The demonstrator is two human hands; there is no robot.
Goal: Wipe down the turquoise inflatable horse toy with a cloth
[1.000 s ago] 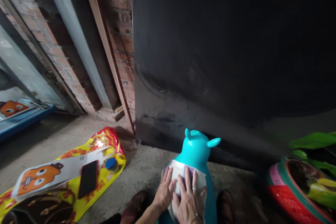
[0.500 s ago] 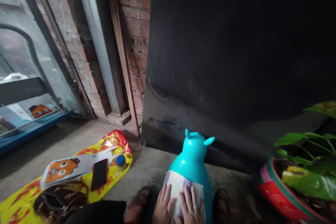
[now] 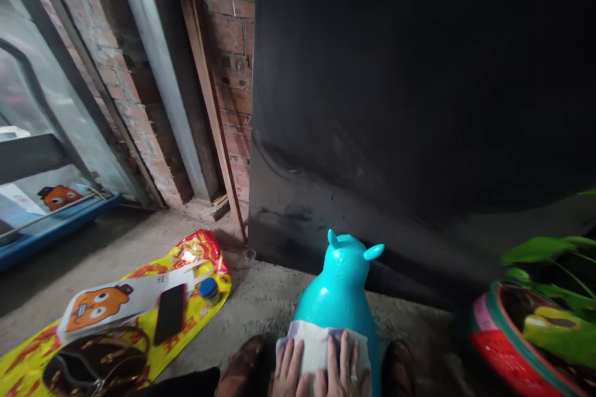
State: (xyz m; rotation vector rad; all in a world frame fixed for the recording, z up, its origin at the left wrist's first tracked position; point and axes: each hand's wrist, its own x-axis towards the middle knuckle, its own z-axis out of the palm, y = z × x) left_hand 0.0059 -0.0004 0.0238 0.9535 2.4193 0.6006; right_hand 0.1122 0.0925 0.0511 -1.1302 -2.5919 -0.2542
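A turquoise inflatable animal toy with two small ears stands on the floor between my feet. Across its back lies a white cloth with pale purple patches. Both of my hands rest on this cloth, side by side and palms down. My left hand lies flat on the cloth's left part, its fingers pointing away from me. To its right, my right hand presses flat with fingers slightly apart and a ring on one of them. The lower part of the toy is hidden by my hands and the cloth.
On the left floor, a yellow-and-red plastic bag bears a phone, a blue-lidded jar, a cartoon-printed packet and a brown handbag. A potted plant stands right. A black panel rises ahead.
The cloth has slid slightly toward me on the toy's back, with both hands on it, and now lies wider across. The view has shifted a little to the right.
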